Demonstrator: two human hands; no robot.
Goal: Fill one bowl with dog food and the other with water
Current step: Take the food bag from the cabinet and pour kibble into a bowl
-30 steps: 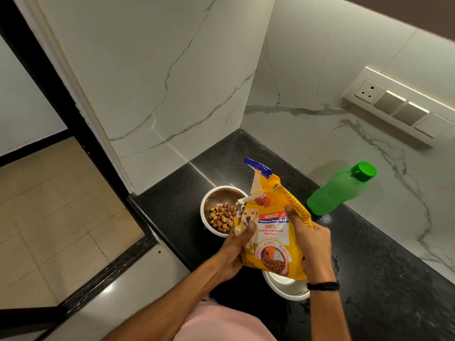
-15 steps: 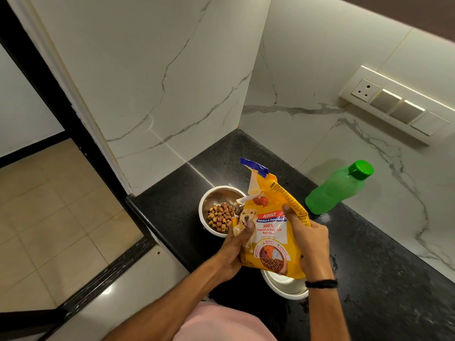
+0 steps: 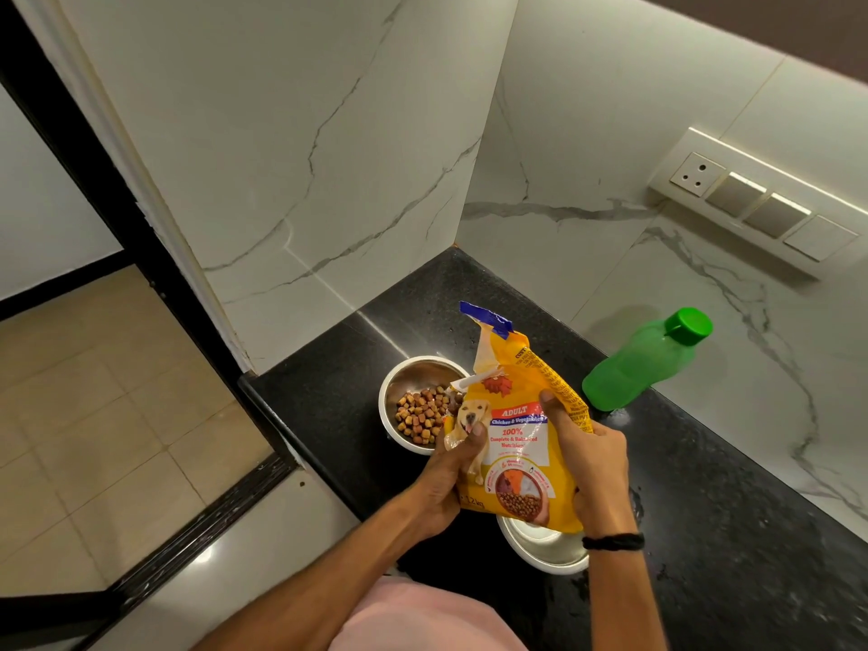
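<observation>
Both the left hand [image 3: 446,476] and right hand [image 3: 594,467] grip the upright food bag [image 3: 514,439]; the capped water bottle [image 3: 643,361] stands beyond it, nearer the right hand.

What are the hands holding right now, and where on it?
Both hold the yellow dog food bag: left hand on its lower left edge, right hand along its right side.

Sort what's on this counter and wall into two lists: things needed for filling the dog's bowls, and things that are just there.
Part of the job:
- yellow dog food bag, held by left hand and right hand
- steel bowl with kibble
- second steel bowl, mostly hidden under the bag
- green water bottle, capped

Just there:
- switch and socket panel
- black wristband
</observation>
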